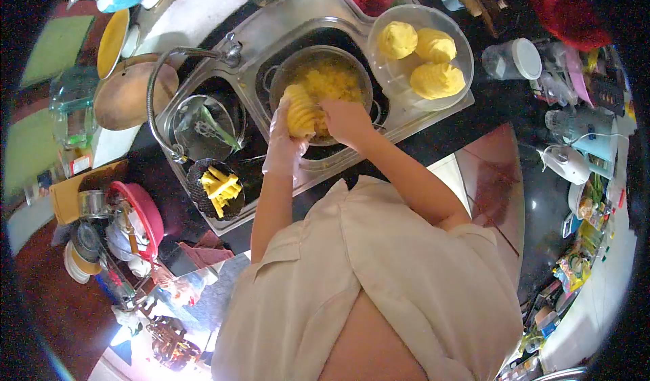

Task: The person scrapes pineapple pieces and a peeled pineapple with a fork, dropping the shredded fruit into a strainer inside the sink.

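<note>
In my left hand (280,152), which wears a thin clear glove, a peeled pineapple (300,112) with spiral grooves is held upright. Bare and closed, my right hand (349,125) presses close against the pineapple's right side; what its fingers grip is hidden. Both hands are over a metal pot (291,63) in the sink, with loose yellow peel scraps (332,80) inside. A clear plastic bowl (387,75) at the sink's right end contains several peeled pineapples (437,81).
A black basket (196,190) of yellow strips (221,189) sits at the sink's lower left. The faucet hose (150,100) arches over the left basin, where a round clear vessel (186,124) lies. A lidded jar (504,61) and a pink basin (150,212) stand on opposite sides.
</note>
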The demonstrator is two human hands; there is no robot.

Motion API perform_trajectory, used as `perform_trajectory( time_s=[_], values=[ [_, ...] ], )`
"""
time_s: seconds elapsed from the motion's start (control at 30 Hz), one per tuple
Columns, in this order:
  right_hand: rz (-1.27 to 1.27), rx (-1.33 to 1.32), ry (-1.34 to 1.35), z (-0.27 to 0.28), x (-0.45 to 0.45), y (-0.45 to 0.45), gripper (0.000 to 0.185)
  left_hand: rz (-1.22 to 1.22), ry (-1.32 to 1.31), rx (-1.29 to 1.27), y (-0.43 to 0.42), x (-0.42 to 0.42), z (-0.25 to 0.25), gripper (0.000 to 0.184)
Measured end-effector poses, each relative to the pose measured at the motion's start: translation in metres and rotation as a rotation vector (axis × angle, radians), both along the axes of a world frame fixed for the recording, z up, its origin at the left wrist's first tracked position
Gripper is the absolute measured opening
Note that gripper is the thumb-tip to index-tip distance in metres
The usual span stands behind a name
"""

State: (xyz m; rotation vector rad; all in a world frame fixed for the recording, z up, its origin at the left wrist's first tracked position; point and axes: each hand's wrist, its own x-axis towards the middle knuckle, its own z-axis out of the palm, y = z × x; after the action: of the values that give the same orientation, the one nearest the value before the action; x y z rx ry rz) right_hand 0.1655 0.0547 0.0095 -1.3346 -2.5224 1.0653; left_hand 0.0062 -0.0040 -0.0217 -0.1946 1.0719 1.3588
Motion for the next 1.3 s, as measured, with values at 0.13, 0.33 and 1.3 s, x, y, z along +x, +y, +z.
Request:
perform_trajectory(
  time_s=[0.13, 0.33, 1.3],
  values=[
    [-0.124, 0.075, -0.003, -0.033, -0.011, 0.014, 0.019, -0.096, -0.202, -0.028, 0.003, -0.02, -0.015, 0.04],
    [-0.005, 0.024, 0.017, -0.006, -0.011, 0.004, 0.019, -0.082, -0.218, -0.082, 0.004, -0.016, 0.007, 0.035],
    [-0.041, 0.043, 0.031, -0.023, -0.012, 0.007, 0.031, -0.134, 0.246, -0.035, -0.004, -0.008, -0.009, 0.037]
  ],
)
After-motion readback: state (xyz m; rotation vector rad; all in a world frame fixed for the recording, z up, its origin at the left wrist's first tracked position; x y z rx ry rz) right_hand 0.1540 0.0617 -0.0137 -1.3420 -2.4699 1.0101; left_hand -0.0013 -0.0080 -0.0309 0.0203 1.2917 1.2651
